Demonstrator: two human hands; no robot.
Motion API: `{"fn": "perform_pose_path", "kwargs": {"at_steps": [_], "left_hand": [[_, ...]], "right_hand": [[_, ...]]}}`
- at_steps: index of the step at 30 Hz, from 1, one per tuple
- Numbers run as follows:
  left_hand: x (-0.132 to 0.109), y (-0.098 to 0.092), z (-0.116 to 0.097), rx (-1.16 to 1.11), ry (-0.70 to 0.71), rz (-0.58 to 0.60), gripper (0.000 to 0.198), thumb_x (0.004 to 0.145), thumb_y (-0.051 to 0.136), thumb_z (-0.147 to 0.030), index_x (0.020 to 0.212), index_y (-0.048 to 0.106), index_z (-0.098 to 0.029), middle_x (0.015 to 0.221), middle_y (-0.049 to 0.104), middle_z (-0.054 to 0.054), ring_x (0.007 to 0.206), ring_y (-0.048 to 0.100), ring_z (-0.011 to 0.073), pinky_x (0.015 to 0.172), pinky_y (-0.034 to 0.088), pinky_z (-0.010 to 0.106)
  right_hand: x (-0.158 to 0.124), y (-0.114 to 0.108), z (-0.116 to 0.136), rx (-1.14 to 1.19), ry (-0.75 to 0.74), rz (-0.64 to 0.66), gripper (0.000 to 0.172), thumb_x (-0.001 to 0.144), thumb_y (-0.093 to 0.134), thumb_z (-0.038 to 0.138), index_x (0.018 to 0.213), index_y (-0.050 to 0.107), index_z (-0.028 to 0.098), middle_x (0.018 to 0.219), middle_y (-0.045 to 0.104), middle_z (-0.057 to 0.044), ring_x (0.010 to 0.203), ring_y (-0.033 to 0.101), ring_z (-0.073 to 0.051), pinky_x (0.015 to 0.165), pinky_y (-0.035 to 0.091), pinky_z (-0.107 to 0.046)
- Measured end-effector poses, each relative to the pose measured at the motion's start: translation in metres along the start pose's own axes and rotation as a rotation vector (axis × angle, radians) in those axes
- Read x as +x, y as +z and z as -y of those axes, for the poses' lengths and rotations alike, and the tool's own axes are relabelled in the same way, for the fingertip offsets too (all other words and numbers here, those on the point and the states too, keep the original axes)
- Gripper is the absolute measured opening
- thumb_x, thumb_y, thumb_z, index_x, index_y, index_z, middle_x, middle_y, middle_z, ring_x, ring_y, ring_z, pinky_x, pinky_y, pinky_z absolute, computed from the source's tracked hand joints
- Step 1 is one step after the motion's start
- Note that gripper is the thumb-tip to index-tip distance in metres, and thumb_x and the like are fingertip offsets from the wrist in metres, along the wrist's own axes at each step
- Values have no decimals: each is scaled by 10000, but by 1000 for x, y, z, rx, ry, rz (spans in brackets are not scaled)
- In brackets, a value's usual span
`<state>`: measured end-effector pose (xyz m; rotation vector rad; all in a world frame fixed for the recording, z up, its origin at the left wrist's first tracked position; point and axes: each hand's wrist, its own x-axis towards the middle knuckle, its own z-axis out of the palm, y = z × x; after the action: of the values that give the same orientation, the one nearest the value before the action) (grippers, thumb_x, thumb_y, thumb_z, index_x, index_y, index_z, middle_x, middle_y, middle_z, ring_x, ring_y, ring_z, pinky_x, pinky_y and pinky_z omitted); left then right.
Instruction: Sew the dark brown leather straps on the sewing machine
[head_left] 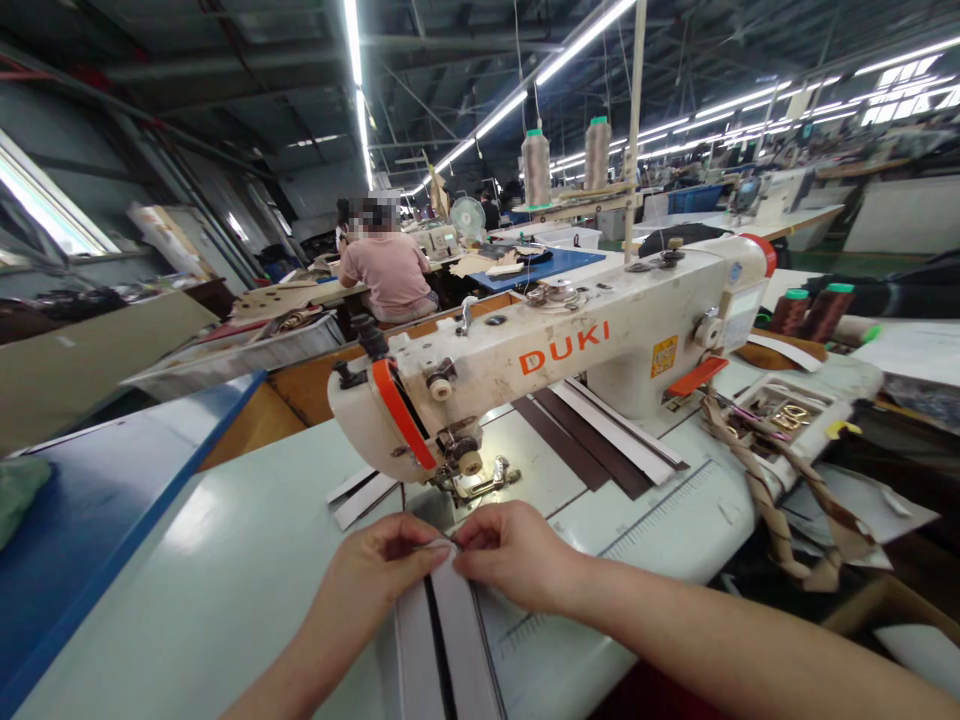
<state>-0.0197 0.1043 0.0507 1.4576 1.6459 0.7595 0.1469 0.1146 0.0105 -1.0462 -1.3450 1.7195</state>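
A long white strip with dark edges [466, 640] runs from the front of the table toward the sewing machine [525, 350]. My left hand [382, 565] pinches the strip's far end from the left, thumb on top. My right hand [514, 555] has thumb and fingers closed on the same end from the right. Beside it, under my left hand, lies a second white strip [416, 655], with a dark line between the two. The presser foot and needle area [480, 480] sit just beyond my fingertips; the strip's very tip is partly hidden by the fingers.
Dark brown and white strips [600, 440] lie under the machine arm. A tray of metal rings [791, 415] and a tan twisted strip [757, 490] are at the right. Thread cones [536, 170] stand on a rack behind. A person in pink [386, 265] sits further back.
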Motion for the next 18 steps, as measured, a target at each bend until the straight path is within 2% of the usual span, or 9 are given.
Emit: {"fn": "perform_pose_path", "kwargs": {"at_steps": [4, 11, 18], "left_hand": [[0, -3, -1, -11, -7, 45, 263, 522, 735, -459, 587, 635, -224, 661, 672, -2, 697, 610, 214, 689, 471, 320], [5, -7, 3, -6, 19, 134, 307, 565, 750, -478, 645, 617, -213, 723, 664, 1, 703, 592, 202, 662, 447, 310], [9, -7, 3, -2, 14, 146, 330, 559, 743, -482, 625, 575, -205, 599, 577, -29, 591, 527, 160, 567, 381, 277]], "right_hand": [[-1, 2, -1, -17, -1, -13, 118, 646, 610, 55, 629, 586, 169, 534, 500, 78, 490, 418, -70, 486, 283, -199], [-3, 4, -6, -18, -33, -61, 110, 625, 591, 65, 631, 573, 173, 557, 508, 75, 513, 436, -76, 502, 314, -202], [-4, 2, -5, 8, -28, -48, 121, 613, 586, 64, 625, 551, 180, 542, 499, 81, 497, 425, -75, 487, 295, -203]]}}
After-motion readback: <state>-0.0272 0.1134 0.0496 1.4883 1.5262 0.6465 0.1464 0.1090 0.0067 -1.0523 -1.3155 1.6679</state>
